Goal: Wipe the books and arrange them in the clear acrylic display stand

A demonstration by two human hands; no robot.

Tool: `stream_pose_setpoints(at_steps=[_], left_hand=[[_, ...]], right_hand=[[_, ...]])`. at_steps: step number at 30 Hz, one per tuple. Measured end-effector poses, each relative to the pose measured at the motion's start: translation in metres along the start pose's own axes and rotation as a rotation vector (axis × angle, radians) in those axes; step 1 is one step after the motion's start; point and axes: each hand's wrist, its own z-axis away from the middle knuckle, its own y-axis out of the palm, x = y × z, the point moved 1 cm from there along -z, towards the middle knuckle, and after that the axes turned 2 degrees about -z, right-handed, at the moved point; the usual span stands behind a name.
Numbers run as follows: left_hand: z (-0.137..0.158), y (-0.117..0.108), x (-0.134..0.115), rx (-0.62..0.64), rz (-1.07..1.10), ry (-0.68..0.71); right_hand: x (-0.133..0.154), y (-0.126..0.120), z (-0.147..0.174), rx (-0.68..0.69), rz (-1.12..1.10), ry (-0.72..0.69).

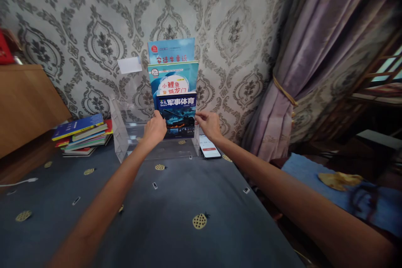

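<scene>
A dark blue book [179, 117] with white Chinese lettering is held upright between my two hands. My left hand [155, 127] grips its left edge, fingers closed. On its right edge, my right hand [210, 124] pinches the cover between thumb and fingers. Behind it stand a teal book [172, 77] and, taller at the back, a light blue book [171, 48] with red lettering. All three are at a clear plastic rack [121, 134] with stepped tiers. The dark book's lower edge is over the front of the rack; whether it rests there I cannot tell.
A stack of books [84, 136] lies left of the rack, near a wooden cabinet [28, 104]. A lit phone [210, 148] leans by the rack's right end. A white cable [20, 182] lies on the patterned tablecloth [176, 226]. At right are a curtain [282, 104] and blue cloth [307, 176].
</scene>
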Motion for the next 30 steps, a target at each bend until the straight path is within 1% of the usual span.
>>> stream_pose_setpoints(at_steps=[12,30], left_hand=[[0.003,-0.003,0.004,0.007,-0.018,0.006],[0.002,-0.001,0.006,-0.001,0.004,0.043]], right_hand=[[0.003,0.001,0.008,-0.014,0.008,-0.003],[0.005,-0.001,0.011,-0.014,0.016,0.01]])
